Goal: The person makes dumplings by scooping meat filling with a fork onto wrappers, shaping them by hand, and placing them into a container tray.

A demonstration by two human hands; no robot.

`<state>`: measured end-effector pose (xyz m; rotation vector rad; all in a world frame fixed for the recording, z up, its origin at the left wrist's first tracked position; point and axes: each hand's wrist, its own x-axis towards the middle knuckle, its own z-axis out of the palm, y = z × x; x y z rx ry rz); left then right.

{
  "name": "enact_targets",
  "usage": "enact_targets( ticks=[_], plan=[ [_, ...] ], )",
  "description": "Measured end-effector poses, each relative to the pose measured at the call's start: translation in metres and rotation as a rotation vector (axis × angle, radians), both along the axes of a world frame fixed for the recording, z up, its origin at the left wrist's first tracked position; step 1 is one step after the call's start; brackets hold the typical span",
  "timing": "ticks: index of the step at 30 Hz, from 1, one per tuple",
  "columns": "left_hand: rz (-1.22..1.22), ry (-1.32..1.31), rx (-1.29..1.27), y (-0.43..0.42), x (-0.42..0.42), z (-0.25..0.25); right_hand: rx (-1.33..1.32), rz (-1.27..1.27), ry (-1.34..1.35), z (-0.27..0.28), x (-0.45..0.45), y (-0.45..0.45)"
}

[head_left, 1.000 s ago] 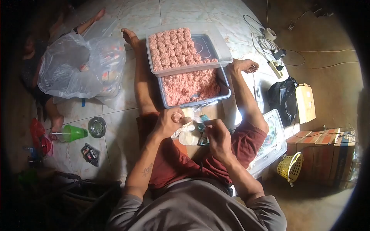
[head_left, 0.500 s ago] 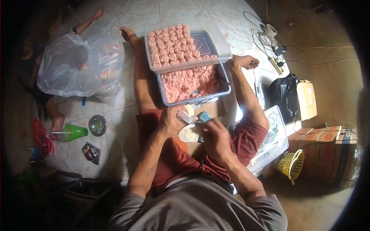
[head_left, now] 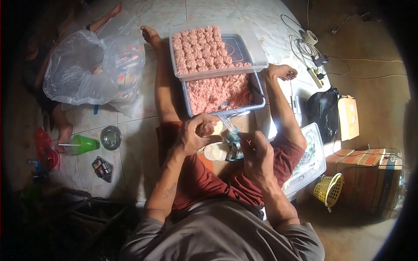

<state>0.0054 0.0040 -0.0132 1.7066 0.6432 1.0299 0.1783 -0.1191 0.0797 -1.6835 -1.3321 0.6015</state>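
Note:
My left hand (head_left: 198, 135) is closed above my lap, fingers curled inward; what it grips is hidden. A strip of clear plastic (head_left: 227, 122) runs from beside its fingertips toward my right hand (head_left: 257, 154), which pinches the lower end. Under the hands lie a pale round disc (head_left: 216, 152), a second pale disc partly covered, and a teal bundle (head_left: 234, 138). Just beyond them, a blue-grey tub (head_left: 261, 104) holds pink minced paste (head_left: 215, 93). Resting over the tub's far part, a clear plastic tray (head_left: 257, 58) carries rows of pink lumps (head_left: 198, 48).
On the left are a large clear bag (head_left: 93, 74), a glass dish (head_left: 111, 138), a green cup (head_left: 85, 144) and another person's leg. To the right lie power cables (head_left: 305, 48), a clear lidded box (head_left: 311, 152), a yellow basket (head_left: 328, 190) and cardboard boxes (head_left: 365, 178).
My hands have moved apart, the right one down and to the right. The clear plastic, earlier bunched at my left hand, now stretches toward my right. The whole view has shifted slightly.

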Motion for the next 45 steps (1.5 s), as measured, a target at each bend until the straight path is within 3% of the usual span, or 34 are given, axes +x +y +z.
enact_targets(
  ticks=[2, 4, 6, 8, 12, 15, 16, 17, 19, 21, 24, 25, 26, 29, 30, 32, 33, 34, 36, 38, 40, 41, 42, 44, 45],
  plan=[
    [0.029, -0.021, 0.004, 0.000, 0.002, 0.004, -0.106, 0.034, 0.055, -0.002, 0.001, 0.000],
    [-0.058, 0.204, -0.091, 0.001, 0.005, -0.012, -0.095, 0.182, -0.030, -0.020, -0.001, 0.001],
    [-0.014, 0.255, 0.021, 0.002, 0.004, -0.014, -0.207, 0.166, 0.000, -0.008, 0.005, 0.002],
    [0.011, 0.418, 0.006, -0.001, 0.002, -0.010, -0.195, 0.162, -0.026, -0.005, 0.004, 0.008],
    [0.118, 0.483, 0.154, 0.004, 0.007, -0.019, -0.169, 0.198, -0.091, 0.009, 0.010, 0.013],
    [0.052, 0.538, -0.022, 0.003, 0.002, 0.013, -0.166, 0.184, -0.125, 0.012, 0.011, 0.017],
    [0.047, 0.537, -0.025, 0.002, 0.005, 0.006, -0.175, 0.163, -0.115, 0.014, 0.010, 0.018],
    [0.093, 0.483, 0.055, 0.003, 0.009, -0.005, -0.020, 0.253, -0.205, -0.011, 0.014, 0.020],
    [0.145, 0.425, 0.145, 0.009, 0.007, -0.002, -0.054, 0.185, -0.119, 0.007, 0.011, 0.016],
    [-0.060, 0.162, -0.045, 0.009, -0.007, 0.014, -0.095, 0.131, -0.029, 0.012, 0.008, 0.016],
    [-0.034, 0.244, 0.141, 0.015, 0.001, -0.010, -0.204, 0.151, 0.092, -0.002, 0.006, 0.017],
    [0.048, 0.409, 0.193, 0.012, 0.006, -0.013, -0.036, 0.201, -0.146, -0.016, 0.003, 0.023],
    [0.048, 0.407, 0.198, 0.013, 0.005, -0.014, -0.031, 0.199, -0.148, -0.019, 0.008, 0.018],
    [0.042, 0.119, -0.001, 0.007, -0.004, 0.010, -0.098, 0.068, 0.052, 0.002, 0.008, 0.010],
    [0.038, 0.120, 0.001, 0.008, -0.005, 0.006, -0.161, 0.003, 0.251, 0.016, 0.006, 0.011],
    [0.010, 0.304, -0.204, 0.005, -0.006, -0.007, -0.135, 0.069, 0.258, 0.000, 0.004, 0.013],
    [0.122, 0.231, 0.086, 0.004, 0.005, -0.010, -0.161, 0.129, 0.132, -0.010, 0.003, 0.014],
    [0.122, 0.231, 0.091, 0.003, 0.010, -0.002, -0.183, 0.187, 0.006, -0.023, 0.003, 0.015],
    [0.177, 0.010, 0.155, 0.004, 0.013, 0.011, -0.104, 0.191, 0.040, -0.027, 0.006, 0.013],
    [0.070, -0.197, -0.110, 0.005, 0.005, -0.007, -0.127, -0.052, 0.410, 0.006, 0.000, 0.007],
    [0.032, 0.210, -0.038, 0.003, 0.005, -0.003, -0.168, 0.148, 0.262, -0.020, 0.003, 0.011],
    [0.093, 0.269, 0.032, 0.005, 0.013, -0.014, -0.166, 0.164, 0.121, -0.031, 0.007, 0.007],
    [0.089, 0.267, 0.041, 0.006, 0.014, -0.008, -0.159, 0.179, -0.021, -0.025, 0.005, 0.012],
    [0.093, -0.012, 0.015, 0.003, 0.009, 0.001, -0.174, 0.041, 0.374, -0.007, 0.006, 0.010],
    [0.027, -0.047, -0.059, 0.003, 0.002, 0.004, -0.126, 0.012, 0.311, 0.003, 0.007, 0.008]
  ],
)
